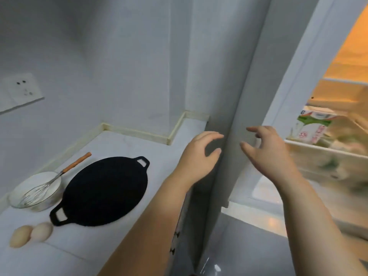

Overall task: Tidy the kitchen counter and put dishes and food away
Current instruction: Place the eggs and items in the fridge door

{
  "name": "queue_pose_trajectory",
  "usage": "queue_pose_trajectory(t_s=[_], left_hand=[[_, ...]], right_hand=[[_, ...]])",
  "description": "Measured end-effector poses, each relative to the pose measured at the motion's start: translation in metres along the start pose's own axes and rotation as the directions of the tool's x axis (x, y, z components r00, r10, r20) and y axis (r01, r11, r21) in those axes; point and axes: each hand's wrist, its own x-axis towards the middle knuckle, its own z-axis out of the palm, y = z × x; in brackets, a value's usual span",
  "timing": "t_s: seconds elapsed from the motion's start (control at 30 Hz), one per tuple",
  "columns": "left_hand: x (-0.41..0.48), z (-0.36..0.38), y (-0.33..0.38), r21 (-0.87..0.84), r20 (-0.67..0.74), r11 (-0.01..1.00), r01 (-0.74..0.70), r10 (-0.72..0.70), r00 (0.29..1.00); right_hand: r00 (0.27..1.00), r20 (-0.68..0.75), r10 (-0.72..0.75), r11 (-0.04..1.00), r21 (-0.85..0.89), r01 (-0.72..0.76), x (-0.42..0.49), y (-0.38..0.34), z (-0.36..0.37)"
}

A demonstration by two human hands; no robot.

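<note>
Your left hand point(196, 156) and right hand point(264, 150) flank the fridge door point(239, 120), fingers loosely spread, empty. Left of it, a bowl point(35, 191) holds a whisk point(45, 186); right, a carton point(310, 126) sits shelved.

My left hand point(199, 154): empty, fingers spread, at the counter side of the fridge door point(235, 124).
My right hand point(266, 150): empty, fingers curled, at the door's inner side.
Fridge: lit, milk carton point(310, 126) on a shelf.
Counter point(123, 140): black griddle pan point(105, 192) mid-counter; bowl point(35, 190) with whisk point(49, 182) at left edge; two eggs point(29, 234) at front-left corner.
</note>
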Motion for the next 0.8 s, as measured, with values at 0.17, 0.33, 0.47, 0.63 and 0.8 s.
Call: queue_pose_trajectory(t_s=[0.17,0.33,0.47,0.63,0.8], left_hand=[[0.023,0.055,0.050,-0.126,0.094,0.986,-0.106,0.118,0.989],[0.044,0.113,0.105,-0.330,0.241,0.936,-0.124,0.211,0.947],[0.058,0.156,0.136,-0.388,0.257,0.900,-0.196,0.311,0.915],[0.078,0.207,0.172,-0.451,0.254,0.845,-0.287,0.430,0.866],[0.094,0.244,0.201,-0.559,0.290,0.798,-0.226,0.444,0.848]], right_hand=[[0.976,-0.181,0.118,0.990,-0.051,-0.129,-0.007,0.040,-0.063],[0.909,-0.346,0.233,0.958,-0.078,-0.276,-0.022,0.083,-0.124],[0.856,-0.425,0.295,0.929,-0.084,-0.362,-0.036,0.105,-0.158],[0.793,-0.510,0.334,0.883,-0.124,-0.452,-0.048,0.122,-0.190],[0.713,-0.652,0.258,0.779,-0.296,-0.553,-0.051,0.136,-0.204]])
